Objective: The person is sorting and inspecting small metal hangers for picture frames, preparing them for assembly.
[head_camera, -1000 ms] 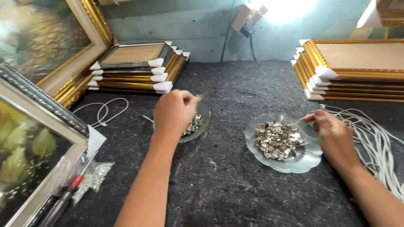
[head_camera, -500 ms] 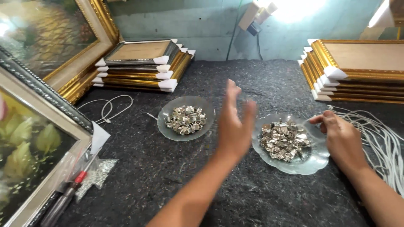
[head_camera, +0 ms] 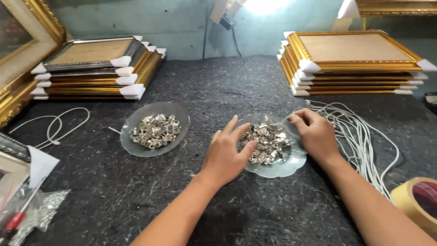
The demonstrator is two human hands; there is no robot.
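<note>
Two glass dishes of small silver metal clips sit on dark grey felt. My left hand (head_camera: 226,155) rests at the left edge of the right dish (head_camera: 282,167), fingers spread and reaching into its pile of clips (head_camera: 265,141). My right hand (head_camera: 315,133) grips that dish's upper right rim with curled fingers. The left dish (head_camera: 132,145) with its own clips (head_camera: 154,130) lies apart, untouched.
Stacks of gold picture frames stand at back left (head_camera: 98,68) and back right (head_camera: 350,61). White cords lie right of the dish (head_camera: 359,132) and at the left (head_camera: 57,125). A tape roll (head_camera: 416,202) sits at lower right; a bag of hardware (head_camera: 34,216) at lower left.
My left hand moved from the left dish across to the right dish and now reaches into its clips. My right hand stayed on the right dish's rim.
</note>
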